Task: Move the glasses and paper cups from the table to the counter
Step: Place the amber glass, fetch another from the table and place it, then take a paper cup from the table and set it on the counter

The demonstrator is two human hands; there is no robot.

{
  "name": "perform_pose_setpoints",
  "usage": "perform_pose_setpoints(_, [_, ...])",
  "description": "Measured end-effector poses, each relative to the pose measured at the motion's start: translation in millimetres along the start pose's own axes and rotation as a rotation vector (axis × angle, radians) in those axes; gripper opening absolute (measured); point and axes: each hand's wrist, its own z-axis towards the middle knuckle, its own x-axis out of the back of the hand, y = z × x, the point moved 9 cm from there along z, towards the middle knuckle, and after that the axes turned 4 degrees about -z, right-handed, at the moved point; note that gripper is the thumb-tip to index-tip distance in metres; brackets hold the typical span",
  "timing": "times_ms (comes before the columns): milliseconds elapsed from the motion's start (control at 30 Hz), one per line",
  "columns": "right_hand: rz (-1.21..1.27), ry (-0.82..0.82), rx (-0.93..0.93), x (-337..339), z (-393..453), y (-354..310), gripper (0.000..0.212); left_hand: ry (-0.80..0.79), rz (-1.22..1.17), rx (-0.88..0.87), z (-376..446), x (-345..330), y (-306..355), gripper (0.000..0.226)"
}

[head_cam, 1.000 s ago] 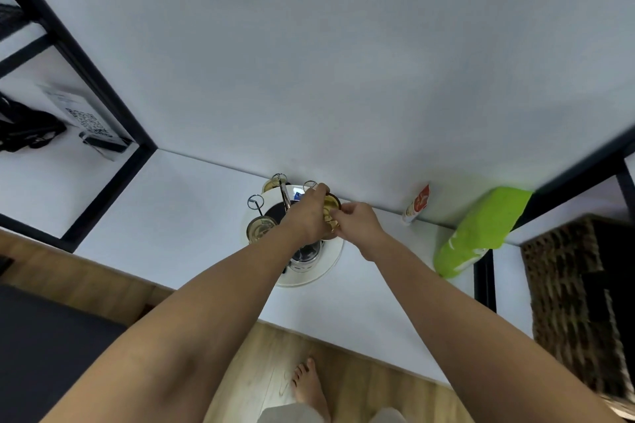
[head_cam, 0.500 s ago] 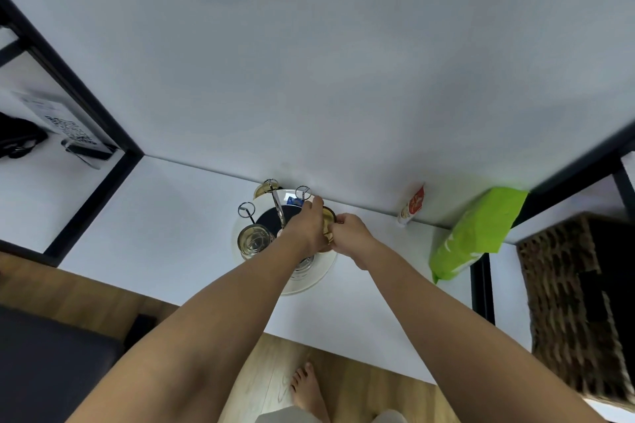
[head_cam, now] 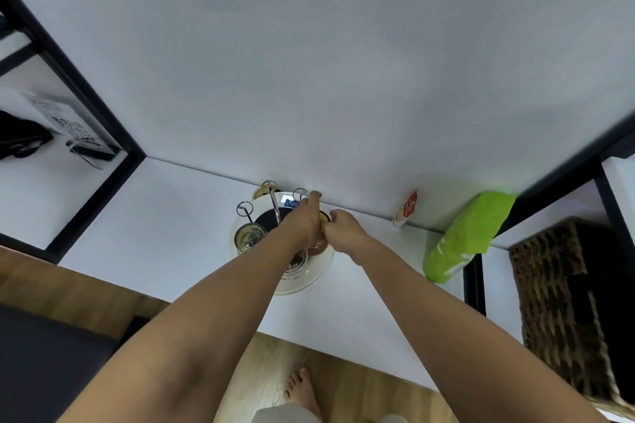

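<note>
An amber glass (head_cam: 323, 217) is on the round white glass stand (head_cam: 311, 280) that sits on the white counter (head_cam: 154, 227) against the wall. My left hand (head_cam: 302, 223) wraps the glass from the left, one finger stretched up beside a wire loop (head_cam: 299, 193). From the right, my right hand (head_cam: 343, 232) pinches the glass's rim. A clear glass (head_cam: 249, 239) hangs on the stand's left side, another amber one (head_cam: 260, 192) is at the back, and a further glass (head_cam: 298, 263) shows under my left wrist. No paper cups show.
A green bag (head_cam: 464, 237) and a small red-and-white tube (head_cam: 405, 209) lean on the wall to the right. A wicker basket (head_cam: 567, 302) fills the right shelf. Black frame posts (head_cam: 86, 103) bound the counter; a QR card (head_cam: 74, 127) lies left. My bare foot (head_cam: 302, 385) is on the wooden floor.
Both hands stay on the amber glass at the stand. My left hand's finger has stretched up toward the wire loop, and the view has shifted slightly.
</note>
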Motion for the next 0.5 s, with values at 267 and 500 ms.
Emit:
perform_pose_setpoints(267, [0.0, 0.176, 0.269, 67.5, -33.4, -83.3, 0.044, 0.135, 0.005, -0.088, -13.8, 91.0, 39.5, 0.071])
perform_pose_setpoints(500, [0.16, 0.429, 0.737, 145.5, -115.6, -202.6, 0.021, 0.661, -0.018, -0.297, -80.7, 238.5, 108.3, 0.065])
